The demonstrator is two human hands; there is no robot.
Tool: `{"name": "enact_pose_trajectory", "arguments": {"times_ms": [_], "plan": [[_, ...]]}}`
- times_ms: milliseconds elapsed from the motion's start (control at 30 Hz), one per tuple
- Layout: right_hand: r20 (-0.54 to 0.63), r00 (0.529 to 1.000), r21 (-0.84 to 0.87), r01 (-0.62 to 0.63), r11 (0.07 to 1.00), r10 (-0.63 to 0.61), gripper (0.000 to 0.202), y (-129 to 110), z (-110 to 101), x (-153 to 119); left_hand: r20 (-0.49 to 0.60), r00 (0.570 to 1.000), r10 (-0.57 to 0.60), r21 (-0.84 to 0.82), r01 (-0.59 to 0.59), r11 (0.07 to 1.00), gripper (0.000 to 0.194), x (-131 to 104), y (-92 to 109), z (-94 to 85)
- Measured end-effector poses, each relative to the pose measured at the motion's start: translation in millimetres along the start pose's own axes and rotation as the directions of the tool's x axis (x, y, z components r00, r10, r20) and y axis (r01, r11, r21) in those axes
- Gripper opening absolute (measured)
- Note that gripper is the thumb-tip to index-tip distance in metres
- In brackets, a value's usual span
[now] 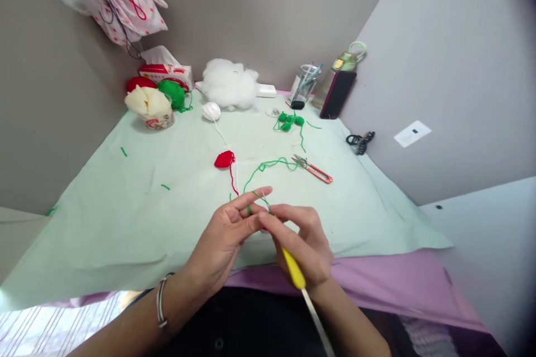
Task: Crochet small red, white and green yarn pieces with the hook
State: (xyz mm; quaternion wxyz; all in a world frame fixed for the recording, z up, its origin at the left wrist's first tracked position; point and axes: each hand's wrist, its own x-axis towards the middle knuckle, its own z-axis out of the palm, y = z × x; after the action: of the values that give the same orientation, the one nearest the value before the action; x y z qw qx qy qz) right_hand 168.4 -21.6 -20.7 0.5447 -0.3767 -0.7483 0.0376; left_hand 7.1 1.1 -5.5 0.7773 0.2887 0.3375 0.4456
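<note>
"What is held by the right hand (304, 240)?"

"A yellow-handled hook (294, 270) is gripped, its tip pointed toward the left hand (226, 234), over the near part of the pale green cloth (188, 223)."

"And the left?"

"Green yarn (262, 167) is looped around its fingers; whether anything is pinched by the thumb cannot be told. The yarn is trailed to the scissors (319, 172)."

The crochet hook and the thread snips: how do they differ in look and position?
The crochet hook has a yellow handle; the thread snips, an orange one. The crochet hook has one slim tip; the thread snips have two blades, slightly apart. The right hand holds the crochet hook; the thread snips lie on the pale green cloth. Both have bright handles.
</note>
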Motion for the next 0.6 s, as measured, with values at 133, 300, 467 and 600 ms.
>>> {"name": "enact_pose_trajectory", "arguments": {"times_ms": [133,300,467,600], "plan": [[-0.14,0.951,0.318,-0.22,0.922,0.275,0.028,3,-2,7,0.017,0.996,-0.091,-0.083,0.092,0.992,0.031,2,6,-3.5],[0.02,0.877,0.645,-0.378,0.664,0.48,0.015,5,6,10,0.013,0.997,0.076,0.047,-0.077,0.996,0.03,1,6,-1.7],[0.078,0.856,0.684,-0.42,0.597,0.512,0.013,8,10,6,0.016,0.996,0.082,0.145,-0.084,0.986,0.038,-1,4,-4.7],[0.073,0.832,0.709,-0.431,0.558,0.55,0.013,9,7,11,0.012,0.997,0.081,0.201,-0.082,0.976,0.035,-2,8,-8.3]]}}
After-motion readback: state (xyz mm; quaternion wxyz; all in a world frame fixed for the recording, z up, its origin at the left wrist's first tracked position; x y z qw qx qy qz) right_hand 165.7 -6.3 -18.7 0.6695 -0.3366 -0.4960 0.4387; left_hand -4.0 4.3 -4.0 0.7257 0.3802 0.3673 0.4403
